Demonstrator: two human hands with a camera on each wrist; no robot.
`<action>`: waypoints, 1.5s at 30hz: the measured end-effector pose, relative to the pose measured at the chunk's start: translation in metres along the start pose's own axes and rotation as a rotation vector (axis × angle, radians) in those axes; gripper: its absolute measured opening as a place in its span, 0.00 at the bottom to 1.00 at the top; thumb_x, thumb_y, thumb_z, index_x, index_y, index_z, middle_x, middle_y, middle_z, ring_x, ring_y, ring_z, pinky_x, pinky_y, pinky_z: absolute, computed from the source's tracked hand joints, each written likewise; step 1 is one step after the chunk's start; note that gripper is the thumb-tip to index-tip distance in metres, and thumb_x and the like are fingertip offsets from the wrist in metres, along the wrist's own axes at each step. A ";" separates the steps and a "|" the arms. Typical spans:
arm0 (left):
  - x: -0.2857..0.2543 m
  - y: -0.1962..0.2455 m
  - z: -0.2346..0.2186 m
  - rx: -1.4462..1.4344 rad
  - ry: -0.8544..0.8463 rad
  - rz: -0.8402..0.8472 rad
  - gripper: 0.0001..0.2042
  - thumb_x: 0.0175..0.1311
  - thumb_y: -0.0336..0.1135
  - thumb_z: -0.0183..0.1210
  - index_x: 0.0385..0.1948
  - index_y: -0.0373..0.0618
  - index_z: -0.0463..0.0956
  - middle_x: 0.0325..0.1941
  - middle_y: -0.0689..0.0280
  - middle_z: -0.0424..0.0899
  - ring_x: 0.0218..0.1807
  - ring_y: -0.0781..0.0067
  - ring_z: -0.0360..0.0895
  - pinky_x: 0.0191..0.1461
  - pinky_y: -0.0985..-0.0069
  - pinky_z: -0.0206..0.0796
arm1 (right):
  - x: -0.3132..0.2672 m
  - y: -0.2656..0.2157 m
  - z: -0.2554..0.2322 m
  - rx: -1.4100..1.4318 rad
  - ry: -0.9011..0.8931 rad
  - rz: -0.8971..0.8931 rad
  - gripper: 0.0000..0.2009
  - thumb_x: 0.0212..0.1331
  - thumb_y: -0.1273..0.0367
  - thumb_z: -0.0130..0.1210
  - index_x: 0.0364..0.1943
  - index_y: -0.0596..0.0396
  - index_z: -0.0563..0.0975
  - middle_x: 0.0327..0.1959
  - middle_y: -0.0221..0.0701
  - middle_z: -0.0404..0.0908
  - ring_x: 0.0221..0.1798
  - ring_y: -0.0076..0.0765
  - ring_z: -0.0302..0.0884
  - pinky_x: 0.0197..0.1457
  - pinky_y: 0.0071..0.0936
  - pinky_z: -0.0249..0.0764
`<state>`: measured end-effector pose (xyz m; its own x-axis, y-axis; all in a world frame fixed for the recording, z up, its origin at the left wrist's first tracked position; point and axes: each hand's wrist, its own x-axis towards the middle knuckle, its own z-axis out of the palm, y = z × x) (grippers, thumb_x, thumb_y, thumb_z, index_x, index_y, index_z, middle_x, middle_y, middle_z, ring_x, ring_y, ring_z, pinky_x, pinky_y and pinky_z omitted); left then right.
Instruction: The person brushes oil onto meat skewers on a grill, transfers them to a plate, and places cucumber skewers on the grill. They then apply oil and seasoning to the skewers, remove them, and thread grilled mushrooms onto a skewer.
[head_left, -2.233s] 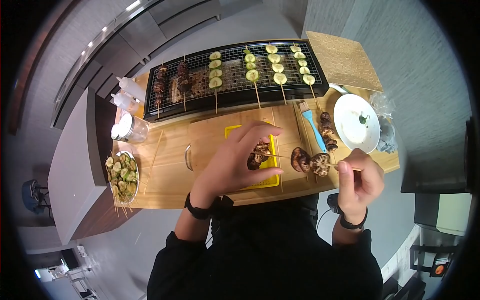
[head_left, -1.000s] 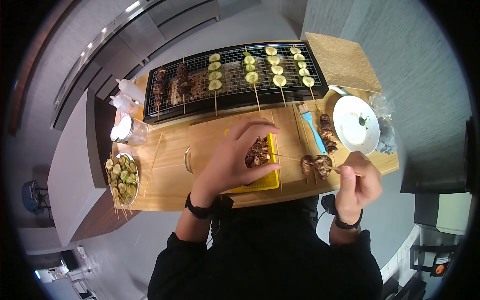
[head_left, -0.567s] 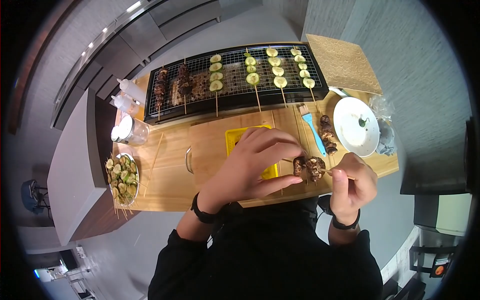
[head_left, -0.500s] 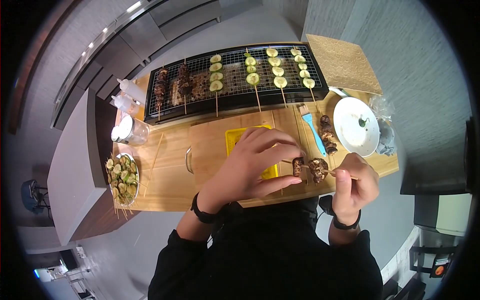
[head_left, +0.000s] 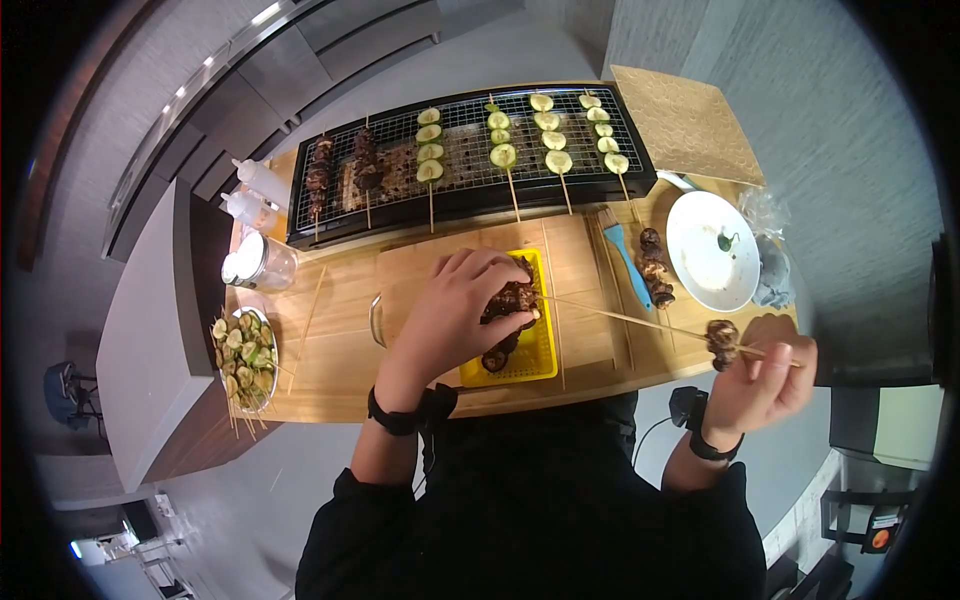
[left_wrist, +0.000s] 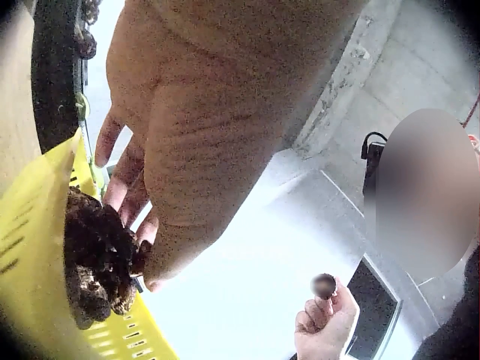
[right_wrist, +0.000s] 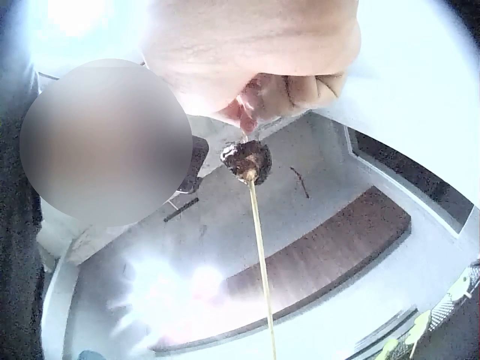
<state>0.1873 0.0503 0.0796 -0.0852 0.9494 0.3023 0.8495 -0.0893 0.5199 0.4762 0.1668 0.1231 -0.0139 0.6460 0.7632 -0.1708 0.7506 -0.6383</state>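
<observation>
Bamboo skewer point(head_left: 620, 317), threaded with browned mushroom pieces point(head_left: 722, 338) near its held end. My right hand point(head_left: 765, 388) pinches it, thumb and fingers together, at the front right corner of the wooden table point(head_left: 335, 370). The long axis runs crosswise, the bare length pointing to my left and slightly away from me, towards the yellow basket point(head_left: 538, 368). My left hand point(head_left: 445, 315) reaches into that basket, thumb and fingers about the loose mushrooms point(head_left: 495, 362); whether they clamp one, I cannot tell. Beyond lies a wire-topped grill point(head_left: 470, 115) bearing green-edged slices point(head_left: 503, 155) on skewers.
</observation>
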 end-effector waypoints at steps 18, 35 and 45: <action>0.017 0.066 -0.018 -0.276 0.059 0.286 0.22 0.53 0.38 0.79 0.51 0.50 0.83 0.53 0.67 0.85 0.56 0.57 0.81 0.66 0.60 0.69 | -0.008 -0.006 0.050 -0.117 -0.482 -0.071 0.06 0.55 0.76 0.71 0.29 0.58 0.81 0.19 0.29 0.73 0.17 0.29 0.67 0.22 0.27 0.60; -0.006 -0.003 -0.003 -0.053 0.036 -0.004 0.18 0.56 0.37 0.76 0.48 0.50 0.83 0.50 0.64 0.86 0.57 0.54 0.80 0.66 0.61 0.68 | -0.001 0.025 -0.030 -0.040 0.109 0.148 0.15 0.81 0.69 0.47 0.29 0.55 0.65 0.24 0.22 0.59 0.26 0.16 0.48 0.32 0.22 0.45; 0.000 -0.003 -0.004 -0.052 -0.028 -0.029 0.16 0.58 0.36 0.74 0.48 0.50 0.82 0.51 0.65 0.86 0.57 0.54 0.80 0.65 0.62 0.69 | -0.046 0.051 -0.052 -0.544 -0.018 0.297 0.09 0.77 0.72 0.56 0.43 0.66 0.85 0.30 0.20 0.76 0.30 0.13 0.60 0.34 0.17 0.55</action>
<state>0.1826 0.0493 0.0812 -0.0939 0.9597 0.2647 0.8185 -0.0770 0.5693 0.5196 0.1823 0.0502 -0.0008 0.8393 0.5437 0.3699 0.5054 -0.7796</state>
